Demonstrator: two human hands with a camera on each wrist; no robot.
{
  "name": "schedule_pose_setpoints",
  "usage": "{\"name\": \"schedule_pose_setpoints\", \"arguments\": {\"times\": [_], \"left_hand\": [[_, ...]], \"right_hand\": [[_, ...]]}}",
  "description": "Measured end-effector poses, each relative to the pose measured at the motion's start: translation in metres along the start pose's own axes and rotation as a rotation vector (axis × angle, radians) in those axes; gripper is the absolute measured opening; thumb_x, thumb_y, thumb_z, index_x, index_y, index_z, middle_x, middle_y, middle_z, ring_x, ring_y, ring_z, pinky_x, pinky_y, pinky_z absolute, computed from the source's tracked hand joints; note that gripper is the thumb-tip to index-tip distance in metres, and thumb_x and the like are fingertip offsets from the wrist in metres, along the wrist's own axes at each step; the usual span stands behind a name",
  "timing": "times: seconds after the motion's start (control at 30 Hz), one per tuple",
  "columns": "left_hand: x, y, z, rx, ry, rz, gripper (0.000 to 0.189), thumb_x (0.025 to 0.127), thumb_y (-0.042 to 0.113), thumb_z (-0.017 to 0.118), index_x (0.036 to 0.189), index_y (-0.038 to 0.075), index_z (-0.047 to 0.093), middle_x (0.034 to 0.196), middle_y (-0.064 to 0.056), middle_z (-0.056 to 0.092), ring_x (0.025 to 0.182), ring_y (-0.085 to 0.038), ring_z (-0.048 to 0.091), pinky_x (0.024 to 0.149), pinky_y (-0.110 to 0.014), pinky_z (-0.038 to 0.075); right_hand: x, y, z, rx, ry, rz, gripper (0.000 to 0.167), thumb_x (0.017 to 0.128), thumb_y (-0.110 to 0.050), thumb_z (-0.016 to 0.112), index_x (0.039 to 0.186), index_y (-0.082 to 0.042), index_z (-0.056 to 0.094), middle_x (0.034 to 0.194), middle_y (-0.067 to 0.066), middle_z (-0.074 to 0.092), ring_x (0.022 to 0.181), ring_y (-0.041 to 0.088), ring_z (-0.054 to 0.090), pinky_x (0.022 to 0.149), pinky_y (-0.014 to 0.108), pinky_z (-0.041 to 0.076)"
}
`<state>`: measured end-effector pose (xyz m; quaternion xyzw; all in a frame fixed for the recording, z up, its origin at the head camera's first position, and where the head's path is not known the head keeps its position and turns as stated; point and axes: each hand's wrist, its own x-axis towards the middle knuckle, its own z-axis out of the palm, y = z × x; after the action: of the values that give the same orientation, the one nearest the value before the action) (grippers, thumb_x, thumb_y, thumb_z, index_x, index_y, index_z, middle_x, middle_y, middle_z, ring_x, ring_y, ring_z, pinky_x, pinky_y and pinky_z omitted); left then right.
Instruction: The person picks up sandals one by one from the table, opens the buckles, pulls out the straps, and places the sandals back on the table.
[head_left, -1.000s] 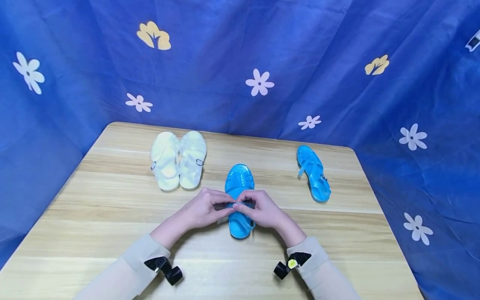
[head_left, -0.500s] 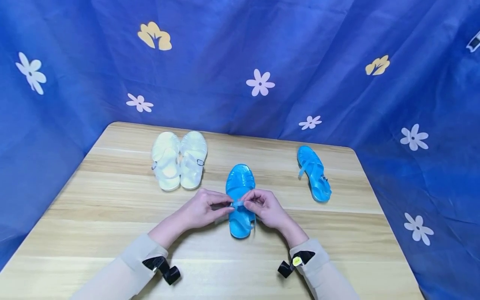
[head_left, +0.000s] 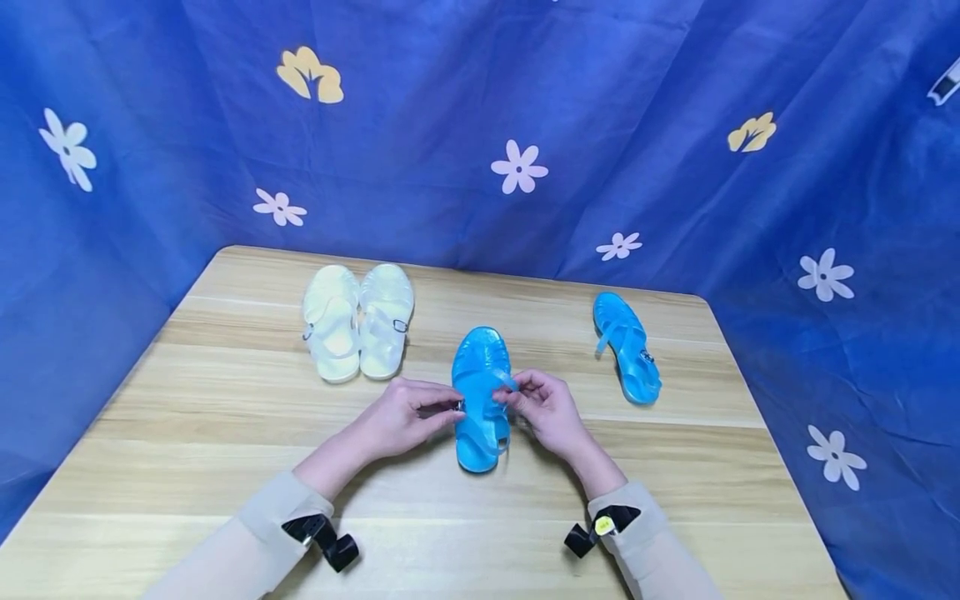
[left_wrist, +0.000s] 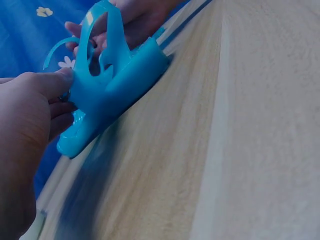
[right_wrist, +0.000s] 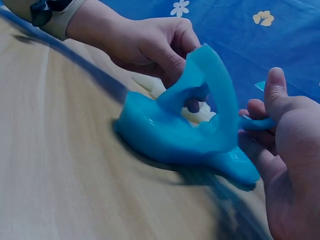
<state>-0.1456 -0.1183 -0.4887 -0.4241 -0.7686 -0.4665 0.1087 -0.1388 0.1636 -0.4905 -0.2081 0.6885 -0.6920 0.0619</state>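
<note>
A blue jelly sandal (head_left: 478, 354) is at the middle of the table, toe pointing away. My left hand (head_left: 408, 421) pinches its left side, at the small metal buckle (head_left: 460, 406). The thumb and fingers of my right hand (head_left: 547, 412) pinch the thin ankle strap (head_left: 506, 380), held out to the right of the sandal. In the right wrist view the strap (right_wrist: 257, 123) passes between these fingers. The heel loop (left_wrist: 116, 30) stands up in the left wrist view, and the left fingertips partly hide the buckle there.
Two white jelly sandals (head_left: 386, 292) stand side by side at the back left of the wooden table (head_left: 420, 533). Another blue sandal (head_left: 637, 379) lies at the back right. A blue flowered curtain (head_left: 420, 125) hangs behind and at both sides.
My right hand has moved away from the left hand toward the right, drawing the strap across the sandal. My left hand has stayed nearly in place at the buckle.
</note>
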Motion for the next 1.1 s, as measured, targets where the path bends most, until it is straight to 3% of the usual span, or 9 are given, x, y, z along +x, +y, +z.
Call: {"name": "schedule_pose_setpoints", "arguments": {"times": [0.13, 0.37, 0.7, 1.1], "left_hand": [[0.001, -0.002, 0.002, 0.014, 0.012, 0.014, 0.024, 0.089, 0.005, 0.086, 0.111, -0.001, 0.08, 0.11, -0.009, 0.079, 0.101, -0.022, 0.077, 0.089, -0.031, 0.061], [0.002, -0.002, 0.003, 0.049, 0.031, -0.012, 0.026, 0.09, 0.009, 0.086, 0.113, -0.001, 0.08, 0.112, -0.008, 0.079, 0.103, -0.022, 0.077, 0.089, -0.031, 0.061], [0.009, -0.003, 0.008, 0.121, 0.071, -0.049, 0.025, 0.09, 0.012, 0.086, 0.112, 0.001, 0.081, 0.109, -0.006, 0.079, 0.101, -0.021, 0.077, 0.088, -0.036, 0.062], [0.026, -0.007, 0.019, 0.135, 0.1, -0.087, 0.025, 0.093, 0.015, 0.085, 0.113, 0.001, 0.081, 0.109, -0.009, 0.079, 0.103, -0.022, 0.076, 0.087, -0.035, 0.062]], "right_hand": [[-0.001, -0.004, -0.009, -0.055, 0.074, -0.039, 0.015, 0.105, -0.003, 0.064, 0.112, 0.01, 0.066, 0.105, 0.019, 0.077, 0.101, 0.022, 0.076, 0.095, 0.036, 0.06], [-0.004, -0.01, -0.028, -0.042, 0.22, -0.113, 0.019, 0.105, 0.0, 0.063, 0.11, 0.018, 0.064, 0.096, 0.011, 0.079, 0.096, 0.022, 0.077, 0.095, 0.035, 0.059], [-0.01, -0.013, -0.045, -0.012, 0.295, -0.126, 0.026, 0.108, -0.002, 0.06, 0.113, 0.024, 0.06, 0.096, 0.01, 0.079, 0.095, 0.021, 0.077, 0.095, 0.037, 0.059], [-0.01, -0.017, -0.063, 0.042, 0.361, -0.162, 0.025, 0.108, -0.001, 0.06, 0.114, 0.023, 0.059, 0.095, 0.009, 0.078, 0.092, 0.021, 0.077, 0.097, 0.036, 0.058]]}}
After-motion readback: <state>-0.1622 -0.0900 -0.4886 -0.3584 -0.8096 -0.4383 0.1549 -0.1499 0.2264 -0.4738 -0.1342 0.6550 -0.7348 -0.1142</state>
